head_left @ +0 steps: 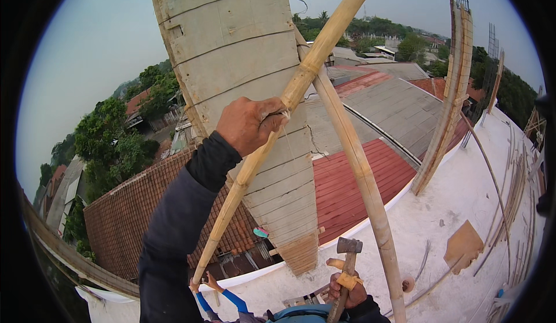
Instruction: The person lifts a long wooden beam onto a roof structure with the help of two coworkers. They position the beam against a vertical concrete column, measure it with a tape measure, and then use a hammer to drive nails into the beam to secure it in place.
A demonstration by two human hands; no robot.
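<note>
My left hand (250, 125) is raised against a slanting bamboo pole (308, 62), its thumb and finger pinched on a thin white string (285, 114). Low in the view, my right hand (350, 296) grips a hammer (349, 247) by its handle, head up. Yellowish material (349, 280) is around the handle just above the fingers; what it is I cannot tell. Behind the pole rises a tall wooden column form (231, 39) bound with several wires. A second bamboo pole (359, 161) crosses the first near its upper part and slants down to the right.
Below, a co-worker's hands (204, 283) in blue sleeves are at the first pole's lower end. A white slab (423, 236) carries loose bamboo poles (515, 190) and a brown board (464, 246). Another column form (449, 103) stands right. Tiled roofs (156, 213) lie beyond the edge.
</note>
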